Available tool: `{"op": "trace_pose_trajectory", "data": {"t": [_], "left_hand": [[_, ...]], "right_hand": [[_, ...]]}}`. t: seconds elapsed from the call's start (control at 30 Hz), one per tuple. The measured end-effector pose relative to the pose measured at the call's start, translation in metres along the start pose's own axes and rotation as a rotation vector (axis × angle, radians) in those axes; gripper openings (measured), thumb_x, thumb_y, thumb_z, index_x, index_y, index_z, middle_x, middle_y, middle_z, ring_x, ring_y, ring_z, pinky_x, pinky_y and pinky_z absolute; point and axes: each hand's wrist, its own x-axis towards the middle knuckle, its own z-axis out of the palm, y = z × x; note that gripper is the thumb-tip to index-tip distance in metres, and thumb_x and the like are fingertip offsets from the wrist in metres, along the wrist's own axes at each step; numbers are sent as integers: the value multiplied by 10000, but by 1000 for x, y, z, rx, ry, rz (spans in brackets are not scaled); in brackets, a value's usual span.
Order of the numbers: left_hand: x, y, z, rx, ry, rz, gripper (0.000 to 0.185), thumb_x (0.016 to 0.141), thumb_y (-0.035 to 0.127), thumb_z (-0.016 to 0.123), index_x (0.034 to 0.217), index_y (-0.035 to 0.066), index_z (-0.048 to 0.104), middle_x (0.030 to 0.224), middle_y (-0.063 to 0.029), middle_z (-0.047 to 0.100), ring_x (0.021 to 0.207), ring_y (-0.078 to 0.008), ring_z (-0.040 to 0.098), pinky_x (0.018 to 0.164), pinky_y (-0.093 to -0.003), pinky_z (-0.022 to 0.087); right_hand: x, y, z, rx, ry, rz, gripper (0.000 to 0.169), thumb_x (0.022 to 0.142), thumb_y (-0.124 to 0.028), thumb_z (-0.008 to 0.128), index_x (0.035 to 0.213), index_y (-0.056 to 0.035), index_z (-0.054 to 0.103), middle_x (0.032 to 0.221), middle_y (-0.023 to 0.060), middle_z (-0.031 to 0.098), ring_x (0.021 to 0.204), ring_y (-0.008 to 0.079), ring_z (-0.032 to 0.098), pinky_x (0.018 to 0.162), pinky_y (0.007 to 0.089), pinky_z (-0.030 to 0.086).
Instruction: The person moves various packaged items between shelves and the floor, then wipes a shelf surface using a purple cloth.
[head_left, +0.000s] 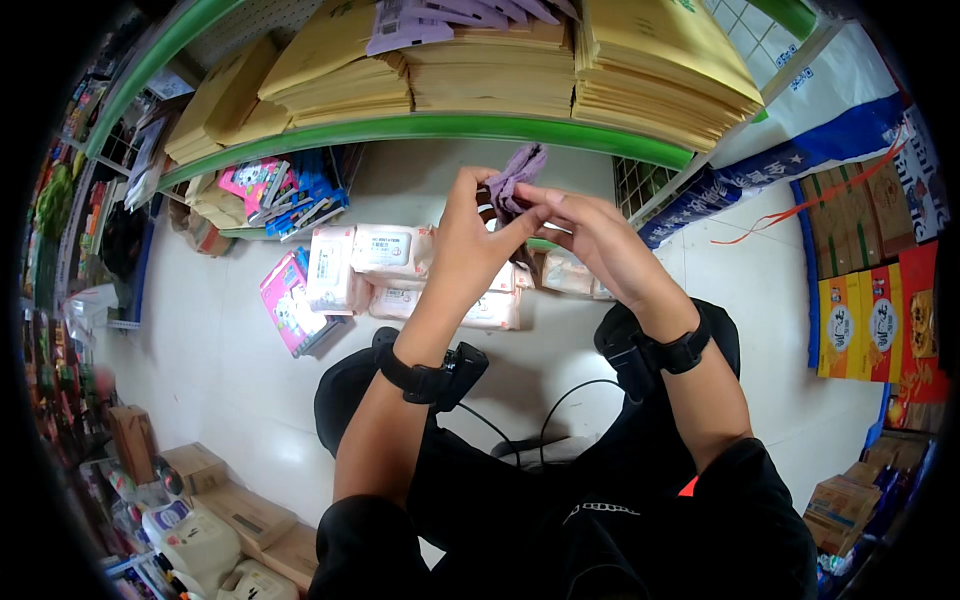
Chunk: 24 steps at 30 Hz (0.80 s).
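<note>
A bunched purple cloth (516, 174) is gripped between both hands, in front of the lower shelf. My left hand (480, 225) pinches it from the left with thumb and fingers. From the right, the fingers of my right hand (574, 214) press on its middle. Below and to the left of the cloth, several white-and-pink packs of wipes (391, 249) are stacked on the floor; my left forearm hides part of them. More packs (568, 274) lie under my right hand. A pink packet (283, 300) rests on the floor beside the stack.
A green shelf edge (420, 127) crosses above the hands, with stacks of yellow paper (491, 75) and purple packets (412, 30) over it. Blue packets (304, 199) fill the lower left shelf. Cartons (240, 510) and large jugs (196, 544) stand lower left. Orange ribbon (825, 196) hangs at right.
</note>
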Motion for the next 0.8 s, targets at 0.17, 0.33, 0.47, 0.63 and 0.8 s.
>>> {"op": "trace_pose_trajectory", "data": {"t": [0.17, 0.33, 0.47, 0.63, 0.8], "left_hand": [[4, -9, -23, 91, -30, -69, 211, 862, 32, 603, 1042, -8, 500, 917, -55, 601, 862, -93, 556, 761, -233, 456], [-20, -12, -23, 60, -214, -69, 145, 855, 31, 586, 994, -9, 574, 851, -66, 617, 804, -97, 557, 736, -237, 450], [-41, -18, -22, 13, -487, -84, 185, 839, 68, 603, 1013, 4, 602, 892, -89, 639, 822, -149, 600, 772, -278, 473], [-42, -53, -41, 142, -405, -59, 233, 846, 90, 602, 1065, 12, 608, 954, -109, 648, 872, -185, 629, 789, -302, 490], [-8, -130, -106, -171, -163, -360, 205, 872, 87, 520, 1047, 17, 601, 1010, -86, 639, 876, -163, 618, 780, -277, 477]], "right_hand": [[2, 0, -4, -307, 29, -116, 474, 830, -245, 631, 1247, -36, 544, 1252, 115, 542, 1136, 201, 521, 980, 322, 401], [-6, 19, 1, -1094, 68, -387, 580, 669, -224, 780, 1175, -58, 551, 1055, 166, 627, 965, 269, 613, 868, 327, 466], [-2, 47, -3, -1049, -239, 122, 446, 697, -249, 738, 1060, -24, 612, 909, 186, 654, 787, 298, 638, 756, 340, 493], [6, 83, -44, -774, -207, 358, 314, 780, -236, 672, 976, 9, 655, 871, 120, 676, 769, 210, 631, 737, 315, 488], [34, 108, -90, -615, 322, 427, 284, 826, -209, 648, 935, 53, 651, 845, 88, 663, 763, 162, 616, 696, 294, 471]]}}
